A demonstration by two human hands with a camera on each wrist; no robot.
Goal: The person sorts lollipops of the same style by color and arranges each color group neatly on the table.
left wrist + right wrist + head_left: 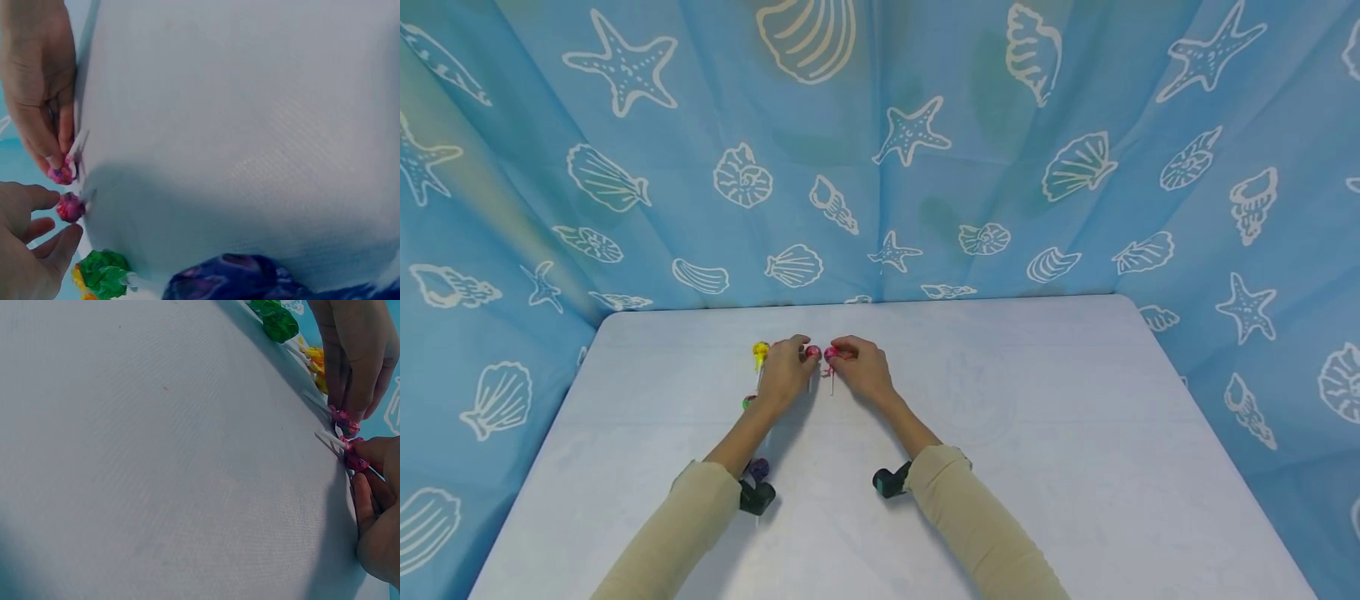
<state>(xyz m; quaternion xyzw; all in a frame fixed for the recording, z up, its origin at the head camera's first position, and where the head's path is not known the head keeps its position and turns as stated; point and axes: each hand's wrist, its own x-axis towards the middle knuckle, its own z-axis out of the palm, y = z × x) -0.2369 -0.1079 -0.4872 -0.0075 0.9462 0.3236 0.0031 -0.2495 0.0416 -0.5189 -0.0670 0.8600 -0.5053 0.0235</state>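
Near the table's far edge, my left hand (786, 367) has its thumb and forefinger on either side of a pink-wrapped lollipop (70, 207), holding it loosely by the candy end. Just to its right, my right hand (863, 368) pinches a second pink lollipop (356, 460) between thumb and fingers. The two candy heads are close together, and their white sticks point back toward me. A yellow lollipop (761, 350) lies left of the left hand. Under the left forearm, a green lollipop (748, 402) and a purple lollipop (759, 469) are partly hidden.
A white cloth covers the table (1045, 433). Behind it hangs a blue curtain (880, 208) with white shells and starfish. Dark wrist cameras stick out under both sleeves; the left camera (757, 497) is beside the purple lollipop.
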